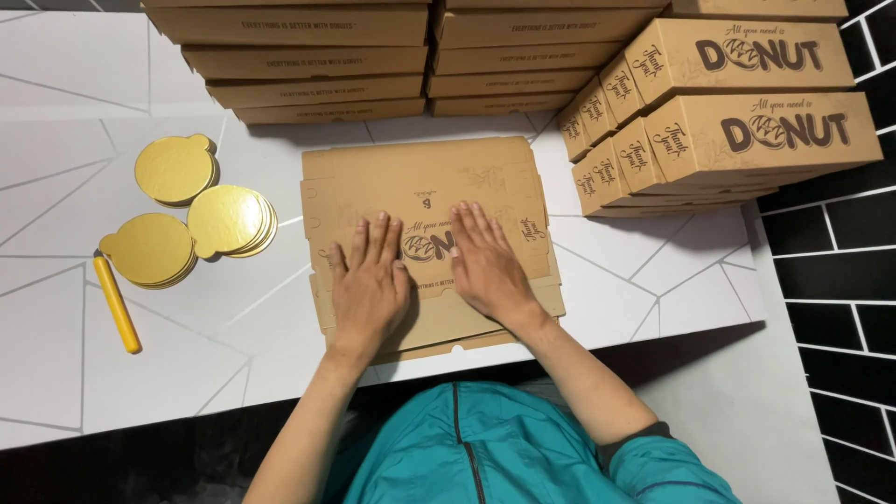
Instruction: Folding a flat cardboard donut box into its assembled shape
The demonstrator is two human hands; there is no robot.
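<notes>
Both hands lie flat, fingers spread and palms down, gripping nothing: the left hand (367,280) and the right hand (483,261) press side by side on the top box blank (425,191), a flattened brown cardboard sheet that sits directly in front of the person at the near edge of the white table (653,280). Under the palms the blank rests on a stack of blanks (439,331), and their edges do not line up; the lower sheets jut out toward the person and to the right of the right hand.

The likely trouble starts there. With open palms and no pinch on any edge, a push could slide the top sheet across the one beneath rather than crease it, or drag two sheets together. The stack slightly overhangs the table edge below the wrists, so a hard press near that edge could tip the lower sheets toward the person's lap.

Well to the left of the left hand lie gold discs (191,219) in three small piles and a yellow stick (118,305); a wide sweep of the elbow could scatter them. Beyond the fingertips stand flat boxes (373,56), and to the right, folded boxes (728,112), stacked close enough that a shoved blank could nudge them.
</notes>
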